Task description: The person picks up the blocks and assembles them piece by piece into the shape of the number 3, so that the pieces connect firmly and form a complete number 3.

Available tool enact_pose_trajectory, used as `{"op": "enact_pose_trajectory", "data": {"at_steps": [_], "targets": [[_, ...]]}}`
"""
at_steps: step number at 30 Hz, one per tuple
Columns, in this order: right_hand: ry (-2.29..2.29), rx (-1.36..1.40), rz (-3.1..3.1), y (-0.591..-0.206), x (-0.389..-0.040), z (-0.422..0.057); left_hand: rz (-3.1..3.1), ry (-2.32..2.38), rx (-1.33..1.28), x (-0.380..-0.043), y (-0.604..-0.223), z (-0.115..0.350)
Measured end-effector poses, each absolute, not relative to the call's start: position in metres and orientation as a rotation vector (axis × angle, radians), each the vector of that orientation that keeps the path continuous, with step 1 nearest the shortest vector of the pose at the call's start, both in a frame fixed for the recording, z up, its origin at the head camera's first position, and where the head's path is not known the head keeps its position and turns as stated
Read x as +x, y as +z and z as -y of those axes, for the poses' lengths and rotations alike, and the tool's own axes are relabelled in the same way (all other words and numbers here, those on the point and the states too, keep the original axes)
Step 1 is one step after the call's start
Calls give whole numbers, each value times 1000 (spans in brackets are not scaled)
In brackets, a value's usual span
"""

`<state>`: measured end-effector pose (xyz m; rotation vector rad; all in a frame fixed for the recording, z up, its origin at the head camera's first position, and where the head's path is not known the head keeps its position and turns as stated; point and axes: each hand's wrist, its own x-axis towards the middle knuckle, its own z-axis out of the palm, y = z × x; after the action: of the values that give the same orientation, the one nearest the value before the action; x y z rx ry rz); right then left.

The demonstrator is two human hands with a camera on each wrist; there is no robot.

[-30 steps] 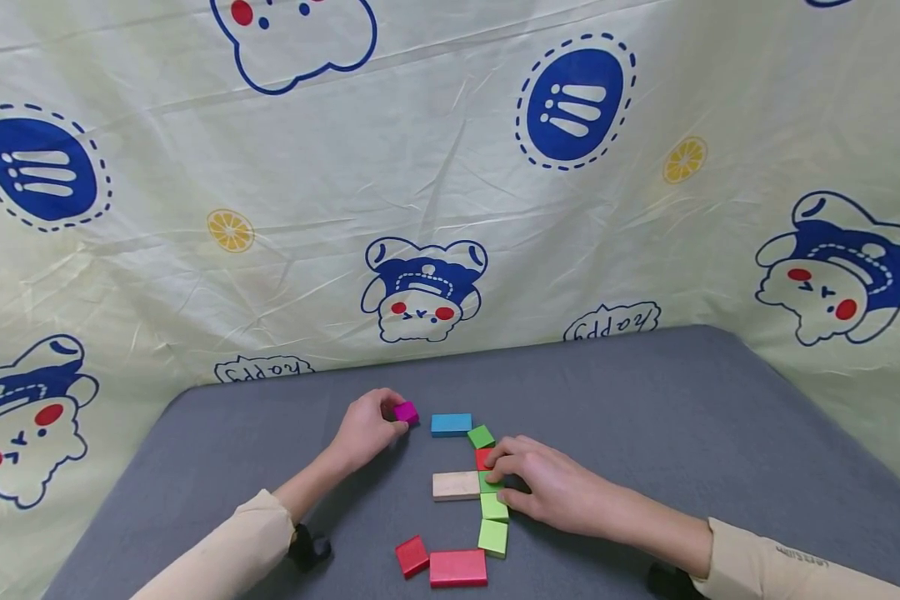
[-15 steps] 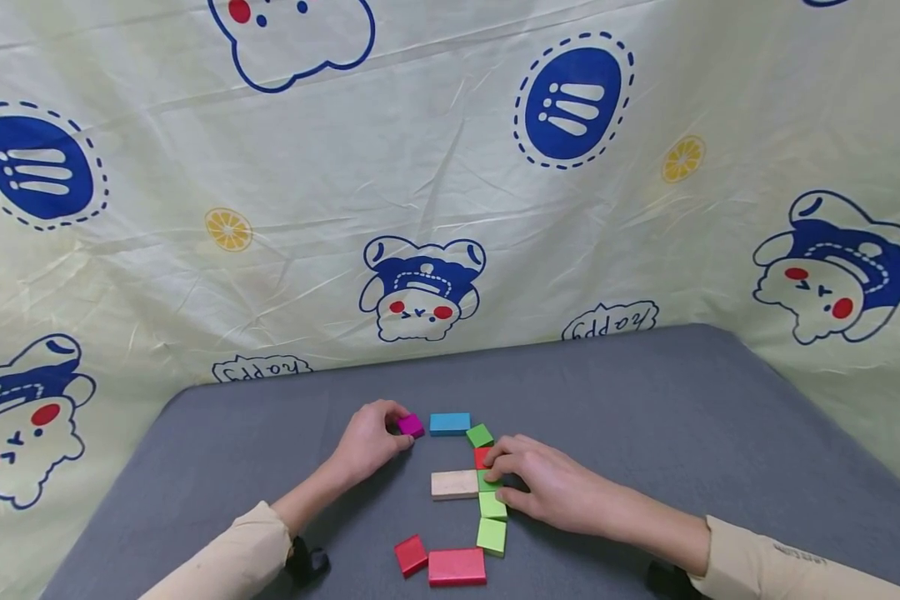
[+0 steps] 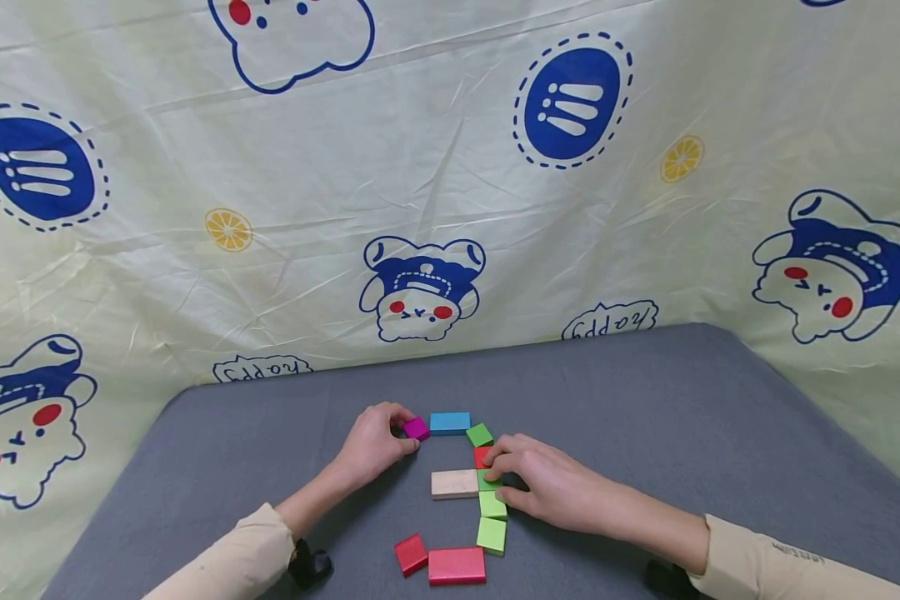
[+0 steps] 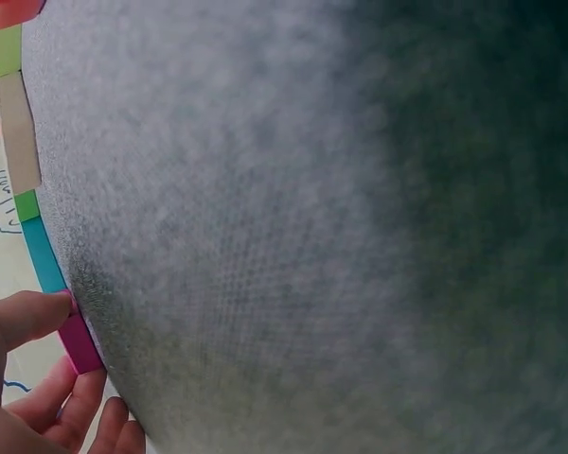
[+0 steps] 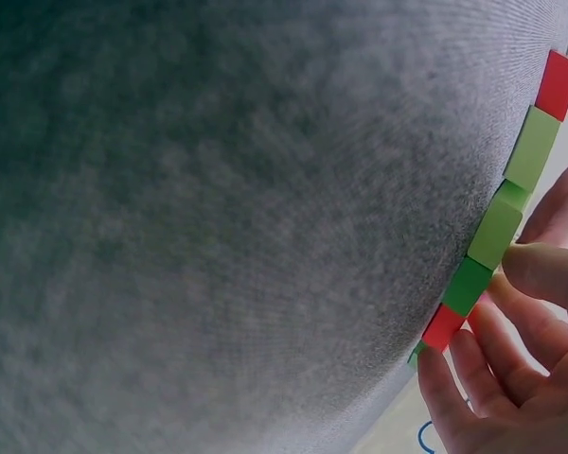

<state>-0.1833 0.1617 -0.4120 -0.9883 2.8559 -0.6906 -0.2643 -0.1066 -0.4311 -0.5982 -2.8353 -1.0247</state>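
Between the thumb and fingers of my left hand (image 3: pixel 375 437) is a small magenta block (image 3: pixel 417 428), pinched at the left end of a blue rectangular block (image 3: pixel 450 424). In the left wrist view the magenta block (image 4: pixel 80 342) appears to meet the blue block (image 4: pixel 44 253). My right hand (image 3: pixel 543 485) rests its fingertips along the column of blocks on the right. They touch the small red block (image 3: pixel 482 457) and the green block (image 3: pixel 486 481) below it, and the thumb is by a light green block (image 3: pixel 492 505). Part of the red and green blocks is hidden under the fingers.
A tilted green block (image 3: pixel 480 435) joins the blue block to the column. A pale wooden block (image 3: pixel 453 484) extends left from the column's middle. Lower are another light green block (image 3: pixel 492 536), a long red block (image 3: pixel 457 567) and a tilted red block (image 3: pixel 411 554). Grey cloth covers the table (image 3: pixel 607 400).
My left hand has brought the magenta block right and slightly nearer me, up to the blue block's left end. The right hand has stayed in place on the column.
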Motion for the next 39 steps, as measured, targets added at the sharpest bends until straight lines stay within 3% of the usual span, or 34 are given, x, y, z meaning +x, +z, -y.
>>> {"op": "enact_pose_trajectory", "data": {"at_steps": [39], "targets": [[-566,-1067,-2868,-408,-187,-164,2887,-1017,-565,-258,-429,103]]}}
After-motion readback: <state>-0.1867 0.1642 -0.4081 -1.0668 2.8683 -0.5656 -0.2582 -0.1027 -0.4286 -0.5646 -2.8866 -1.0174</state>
